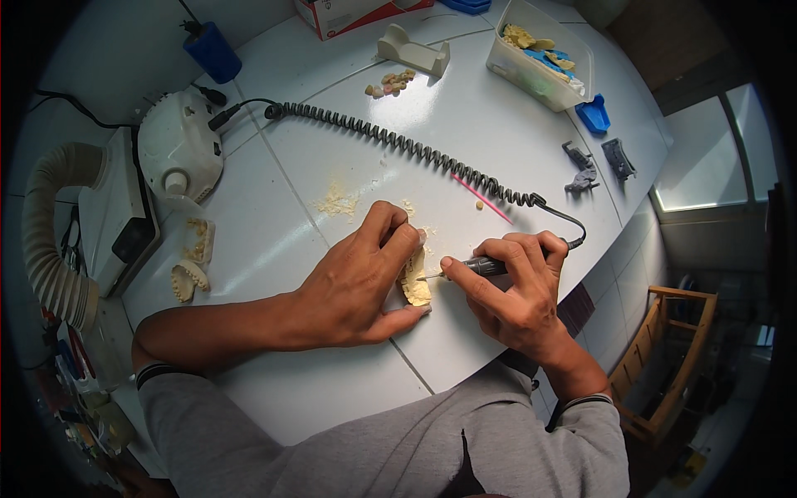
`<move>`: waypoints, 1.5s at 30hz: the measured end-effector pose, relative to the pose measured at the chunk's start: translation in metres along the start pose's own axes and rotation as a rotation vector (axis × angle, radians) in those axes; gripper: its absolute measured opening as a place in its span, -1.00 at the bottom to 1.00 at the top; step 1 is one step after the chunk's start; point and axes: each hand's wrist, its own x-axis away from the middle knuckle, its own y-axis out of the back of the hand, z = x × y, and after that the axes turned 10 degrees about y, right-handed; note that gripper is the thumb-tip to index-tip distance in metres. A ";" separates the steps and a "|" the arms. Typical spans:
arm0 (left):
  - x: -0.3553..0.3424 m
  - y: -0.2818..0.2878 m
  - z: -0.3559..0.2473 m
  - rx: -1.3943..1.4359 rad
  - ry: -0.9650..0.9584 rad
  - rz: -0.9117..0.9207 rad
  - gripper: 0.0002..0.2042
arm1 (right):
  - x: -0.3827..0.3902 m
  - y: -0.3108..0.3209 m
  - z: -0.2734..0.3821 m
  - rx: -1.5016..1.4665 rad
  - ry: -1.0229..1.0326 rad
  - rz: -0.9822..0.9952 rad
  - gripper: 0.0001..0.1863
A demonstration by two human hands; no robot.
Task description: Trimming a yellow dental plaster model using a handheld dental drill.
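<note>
Near the middle of the white tiled table, my left hand grips a pale yellow plaster dental cast between its thumb and fingers. My right hand holds a dark rotary handpiece like a pen. The handpiece's thin metal bur points left and its tip meets the cast, or nearly so. My left fingers cover part of the cast. A coiled black cord runs from the handpiece to a white control unit at the left. Yellow plaster dust lies beyond my left hand.
Two dental models sit at left, by a ribbed hose. A pink stick lies beyond my right hand. Farther off are small tooth-like pieces, a grey holder, a scrap-filled bin and dark grey parts.
</note>
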 end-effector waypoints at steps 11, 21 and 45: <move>0.000 0.001 -0.001 -0.001 0.010 0.007 -0.30 | 0.000 -0.001 0.000 0.005 -0.004 0.002 -0.58; 0.000 0.000 -0.001 -0.001 0.010 0.007 -0.29 | 0.000 0.000 0.000 -0.005 -0.004 0.008 -0.58; 0.000 0.000 0.000 -0.013 -0.001 -0.003 -0.29 | -0.002 -0.001 -0.001 -0.011 -0.007 0.003 -0.57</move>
